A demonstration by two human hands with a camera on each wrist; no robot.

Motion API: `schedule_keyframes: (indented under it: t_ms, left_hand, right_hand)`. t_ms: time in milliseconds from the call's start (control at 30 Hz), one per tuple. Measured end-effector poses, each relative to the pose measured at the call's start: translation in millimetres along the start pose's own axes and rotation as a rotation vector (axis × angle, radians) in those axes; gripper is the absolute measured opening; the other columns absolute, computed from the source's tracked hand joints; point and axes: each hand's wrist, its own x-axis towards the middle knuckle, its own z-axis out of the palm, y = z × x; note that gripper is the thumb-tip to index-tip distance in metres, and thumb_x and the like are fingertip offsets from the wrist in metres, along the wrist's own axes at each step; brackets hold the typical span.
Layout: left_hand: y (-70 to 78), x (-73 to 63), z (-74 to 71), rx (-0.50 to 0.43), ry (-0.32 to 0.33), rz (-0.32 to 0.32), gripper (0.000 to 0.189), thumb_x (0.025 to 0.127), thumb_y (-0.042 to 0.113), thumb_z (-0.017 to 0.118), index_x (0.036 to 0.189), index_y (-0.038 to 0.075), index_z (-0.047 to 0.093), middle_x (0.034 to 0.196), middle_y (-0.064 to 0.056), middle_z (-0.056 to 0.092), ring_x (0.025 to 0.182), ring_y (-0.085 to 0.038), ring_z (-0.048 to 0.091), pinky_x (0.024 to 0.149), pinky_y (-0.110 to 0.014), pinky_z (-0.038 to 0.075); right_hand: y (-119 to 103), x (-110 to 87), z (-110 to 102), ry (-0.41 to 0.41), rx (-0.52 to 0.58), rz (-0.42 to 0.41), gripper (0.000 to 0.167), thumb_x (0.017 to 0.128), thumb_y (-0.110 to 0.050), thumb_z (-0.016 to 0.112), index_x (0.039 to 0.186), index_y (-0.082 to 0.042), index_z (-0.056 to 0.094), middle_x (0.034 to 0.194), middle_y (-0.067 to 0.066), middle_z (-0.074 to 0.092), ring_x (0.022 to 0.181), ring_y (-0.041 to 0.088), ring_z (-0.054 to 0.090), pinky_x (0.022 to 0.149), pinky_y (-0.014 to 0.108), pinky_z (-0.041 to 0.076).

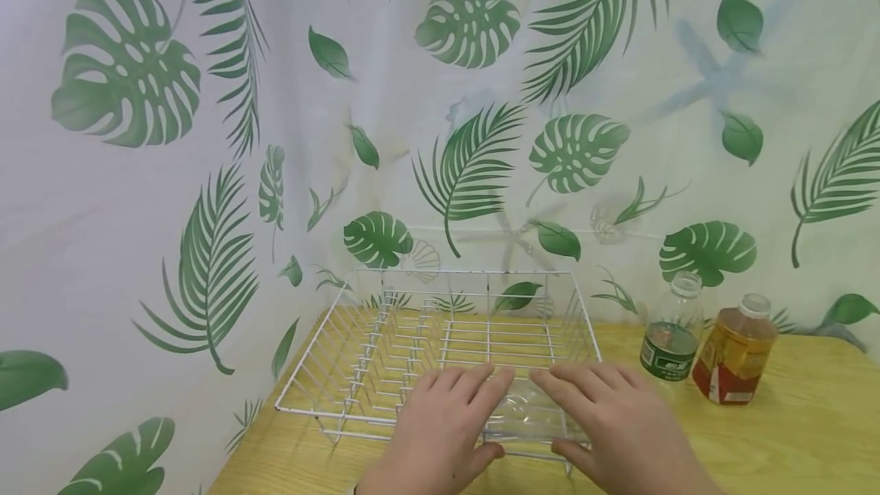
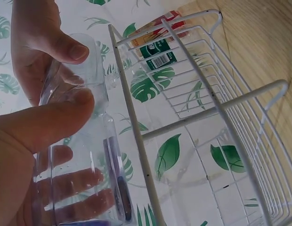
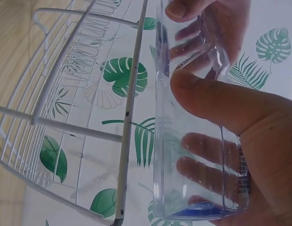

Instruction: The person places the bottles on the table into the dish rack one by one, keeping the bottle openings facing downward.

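Note:
A clear, bare plastic bottle (image 1: 519, 415) lies sideways between my two hands at the near edge of a white wire dish rack (image 1: 488, 308). My left hand (image 1: 440, 426) grips its left part, thumb on the near side and fingers spread behind. My right hand (image 1: 619, 422) grips the right part in the same way. In the left wrist view the fingers show through the bottle wall (image 2: 80, 141). A blue patch shows at the lower end of the bottle (image 3: 166, 150) in the right wrist view.
The rack stands on a yellow wood-grain table (image 1: 818, 418). To its right are an uncapped bottle with a green label (image 1: 670, 346) and an uncapped bottle with a red and yellow label (image 1: 736, 354). A leaf-patterned sheet (image 1: 385, 166) hangs behind and at the left.

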Motion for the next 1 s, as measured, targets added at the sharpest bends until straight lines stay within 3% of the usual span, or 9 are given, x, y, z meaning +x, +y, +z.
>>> schedule_keyframes:
  t_ms: [267, 433, 700, 833, 1000]
  left_hand:
    - [2.1, -1.8, 3.4, -0.015, 0.030, 0.006, 0.090, 0.066, 0.054, 0.091, 0.141, 0.021, 0.056, 0.122, 0.006, 0.064, 0.107, -0.014, 0.062, 0.093, -0.033, 0.053]
    - [1.1, -1.7, 2.1, -0.023, 0.019, 0.005, 0.088, 0.067, 0.054, 0.090, 0.141, 0.022, 0.056, 0.121, 0.007, 0.064, 0.108, -0.015, 0.063, 0.088, -0.034, 0.055]
    - [-1.9, -4.2, 1.5, -0.059, -0.013, 0.021, 0.086, 0.072, 0.055, 0.088, 0.144, 0.021, 0.054, 0.123, 0.006, 0.064, 0.110, -0.015, 0.062, 0.090, -0.035, 0.054]
    - [-5.8, -7.3, 1.1, -0.082, -0.054, -0.010, 0.085, 0.076, 0.055, 0.085, 0.146, 0.021, 0.051, 0.125, 0.005, 0.064, 0.111, -0.015, 0.062, 0.094, -0.037, 0.054]
    - [-14.1, -8.4, -3.6, -0.151, -0.067, -0.077, 0.085, 0.079, 0.055, 0.082, 0.149, 0.022, 0.047, 0.127, 0.007, 0.063, 0.113, -0.015, 0.062, 0.095, -0.037, 0.053]
  right_hand:
    - [3.2, -4.9, -0.5, -0.014, 0.030, 0.002, 0.086, 0.059, -0.042, 0.094, 0.137, -0.021, 0.065, 0.123, -0.006, 0.066, 0.104, 0.020, 0.063, 0.083, 0.047, 0.052]
    - [5.0, -4.8, -2.6, -0.023, 0.045, -0.006, 0.086, 0.061, -0.043, 0.093, 0.138, -0.021, 0.064, 0.123, -0.007, 0.066, 0.104, 0.018, 0.063, 0.084, 0.046, 0.053]
    - [5.0, -4.7, -2.1, -0.063, 0.063, 0.001, 0.086, 0.063, -0.045, 0.092, 0.140, -0.021, 0.062, 0.126, -0.008, 0.065, 0.105, 0.017, 0.063, 0.083, 0.046, 0.055]
    - [6.0, -5.9, -3.8, -0.016, 0.127, 0.037, 0.085, 0.070, -0.053, 0.089, 0.143, -0.022, 0.059, 0.134, -0.006, 0.062, 0.110, 0.019, 0.062, 0.084, 0.047, 0.055]
    - [11.3, -4.6, -14.3, 0.056, 0.231, 0.156, 0.094, 0.072, -0.054, 0.088, 0.151, -0.022, 0.049, 0.146, -0.001, 0.053, 0.121, 0.020, 0.056, 0.094, 0.028, 0.052]
